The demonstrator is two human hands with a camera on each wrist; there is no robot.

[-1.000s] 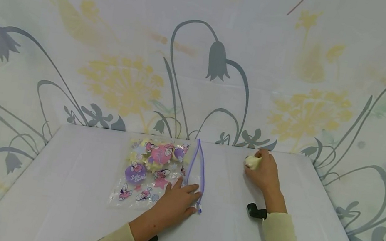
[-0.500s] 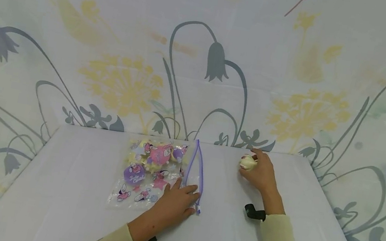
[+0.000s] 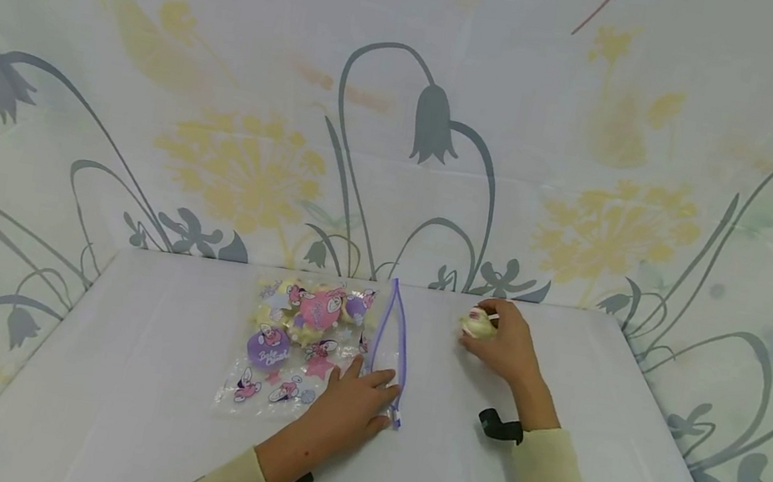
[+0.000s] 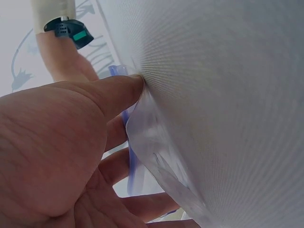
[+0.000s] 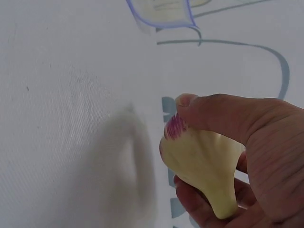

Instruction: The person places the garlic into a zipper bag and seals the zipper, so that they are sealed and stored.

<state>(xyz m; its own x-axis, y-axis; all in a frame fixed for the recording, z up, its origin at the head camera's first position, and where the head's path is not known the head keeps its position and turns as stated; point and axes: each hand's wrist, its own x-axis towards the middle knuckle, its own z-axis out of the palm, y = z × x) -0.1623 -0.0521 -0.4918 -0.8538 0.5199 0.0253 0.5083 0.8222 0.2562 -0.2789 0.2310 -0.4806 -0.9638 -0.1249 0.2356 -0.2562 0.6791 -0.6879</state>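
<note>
A clear zip bag (image 3: 285,402) with purple and pink prints lies flat, its purple-edged mouth (image 3: 404,345) facing right. Several pale yellow things (image 3: 303,333) show inside it. My left hand (image 3: 353,404) rests on the bag beside the mouth, fingers spread; in the left wrist view the thumb (image 4: 118,90) reaches to the bag's edge. To the right, my right hand (image 3: 510,345) grips a pale yellow garlic bulb (image 5: 204,156) with purple streaks between thumb and fingers. Its narrow neck points back towards the palm, and a shadow falls on the cloth beside it.
A white cloth covers the table (image 3: 131,369). Behind it hangs a flower-patterned curtain (image 3: 394,192), which also rises at both sides. Dark wrist cameras are worn on both arms, such as the right wrist camera (image 3: 500,425).
My right hand has moved left towards the bag's mouth with the garlic bulb, whose purple-marked side now shows more. The left hand and the bag have stayed in place.
</note>
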